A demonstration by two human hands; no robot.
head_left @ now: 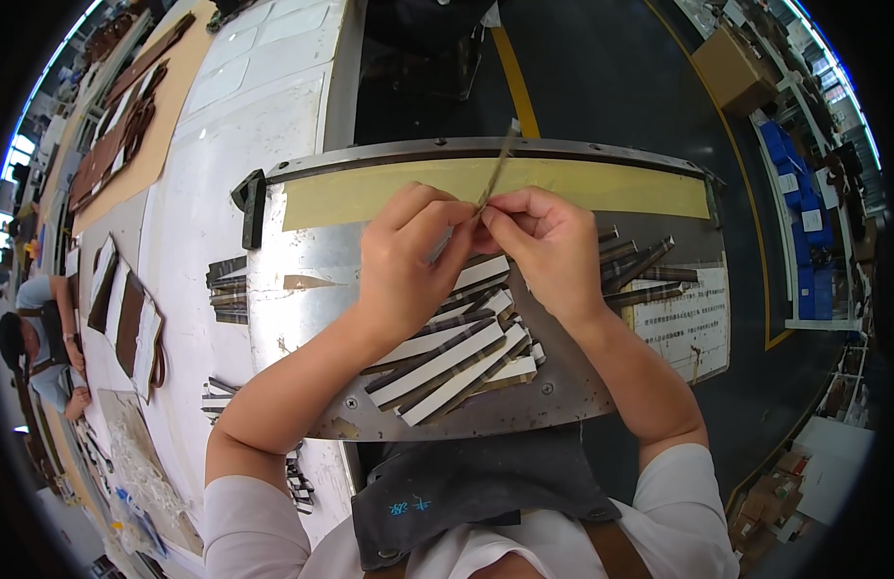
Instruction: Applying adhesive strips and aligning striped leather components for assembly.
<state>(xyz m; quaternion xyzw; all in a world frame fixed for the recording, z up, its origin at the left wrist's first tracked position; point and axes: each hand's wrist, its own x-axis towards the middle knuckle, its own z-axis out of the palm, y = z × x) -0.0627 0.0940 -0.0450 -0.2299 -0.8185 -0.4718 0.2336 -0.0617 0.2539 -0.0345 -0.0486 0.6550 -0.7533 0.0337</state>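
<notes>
Above a metal work plate (302,338), my left hand (408,256) and my right hand (553,253) meet with their fingertips pinched together. Between them is one end of a thin, narrow strip (499,169), seen nearly edge-on, which rises up and away from my fingers. Both hands are closed on it. Beneath my hands lies a loose pile of strips (447,362) with white faces and dark patterned edges, partly hidden by my left hand. To the right of my right hand are several dark, narrow strips (645,265), lying crosswise over each other.
Yellow tape (620,188) runs along the plate's far side, below a raised metal rail (398,154). A black bracket (252,207) stands at its left corner. More strips (228,289) lie on the white table (215,183). At far left, a person (46,333) leans over a bench.
</notes>
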